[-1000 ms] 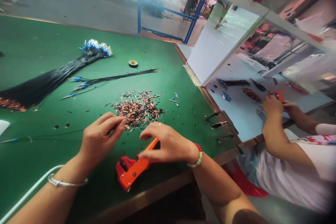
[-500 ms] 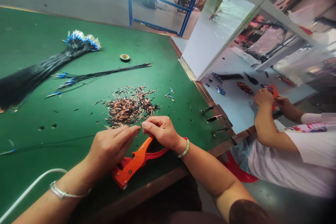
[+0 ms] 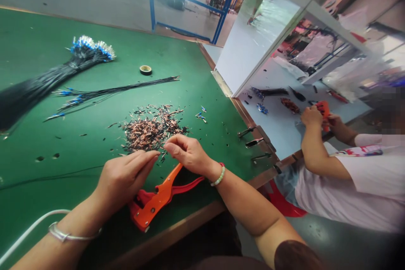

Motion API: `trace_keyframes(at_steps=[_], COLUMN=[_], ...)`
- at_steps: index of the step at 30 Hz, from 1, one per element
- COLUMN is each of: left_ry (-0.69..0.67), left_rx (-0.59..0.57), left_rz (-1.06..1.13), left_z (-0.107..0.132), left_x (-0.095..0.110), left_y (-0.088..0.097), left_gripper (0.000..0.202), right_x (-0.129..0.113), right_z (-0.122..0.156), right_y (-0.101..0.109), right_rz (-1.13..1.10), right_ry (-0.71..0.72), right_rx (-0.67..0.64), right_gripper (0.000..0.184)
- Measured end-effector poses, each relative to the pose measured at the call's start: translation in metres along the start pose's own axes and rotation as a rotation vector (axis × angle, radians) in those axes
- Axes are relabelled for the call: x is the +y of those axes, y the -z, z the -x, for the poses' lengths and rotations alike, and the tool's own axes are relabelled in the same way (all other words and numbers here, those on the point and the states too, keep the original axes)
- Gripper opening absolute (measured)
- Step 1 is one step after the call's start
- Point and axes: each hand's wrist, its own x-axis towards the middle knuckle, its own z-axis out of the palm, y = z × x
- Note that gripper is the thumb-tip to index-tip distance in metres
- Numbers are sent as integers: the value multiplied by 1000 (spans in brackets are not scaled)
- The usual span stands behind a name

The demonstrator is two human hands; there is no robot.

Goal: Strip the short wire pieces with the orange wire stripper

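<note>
My left hand (image 3: 122, 177) is closed in a pinch, palm down, over the green tabletop (image 3: 104, 63). A thin black wire (image 3: 53, 176) runs from the left edge to behind that hand, its end hidden by the fingers. Just to the right, my right hand (image 3: 190, 155) has thumb and forefinger pressed together; anything between them is too small to tell. Below both hands is an orange-and-red wire stripper (image 3: 160, 196), one handle reaching under my right hand. Whether my right fingers touch it is unclear. Copper and black wire scraps (image 3: 145, 130) lie heaped just beyond.
A thick bundle of black wires (image 3: 38, 82) with blue ends lies left, a smaller bundle (image 3: 123, 87) near a tape roll (image 3: 145, 70). Blue-ended pieces (image 3: 201, 116) lie right of the scraps. A co-worker (image 3: 344, 168) sits right, beyond clamps (image 3: 256, 143) at the table edge.
The view has shifted slightly, moving the scene left in the picture. My hands remain close together, fingertips slightly apart. The wire's blue end has left the view at the left edge.
</note>
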Motion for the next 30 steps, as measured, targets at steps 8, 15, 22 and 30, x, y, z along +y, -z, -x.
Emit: trace_keyframes(at_steps=[8, 15, 22, 30], left_ry=[-89, -92, -24, -96], left_rx=[-23, -25, -44, -29], left_rz=[-58, -72, -41, -73], left_z=[-2, 1, 1, -1], left_x=[2, 2, 3, 4], left_y=[-5, -5, -7, -8], left_gripper=[18, 21, 20, 16], right_x=[7, 4, 2, 0], right_z=[3, 4, 3, 4], right_y=[-8, -8, -7, -8], right_rz=[260, 233, 211, 167], right_ry=[261, 252, 171, 148], right_rx=[8, 32, 30, 53], right_gripper=[31, 31, 33, 35])
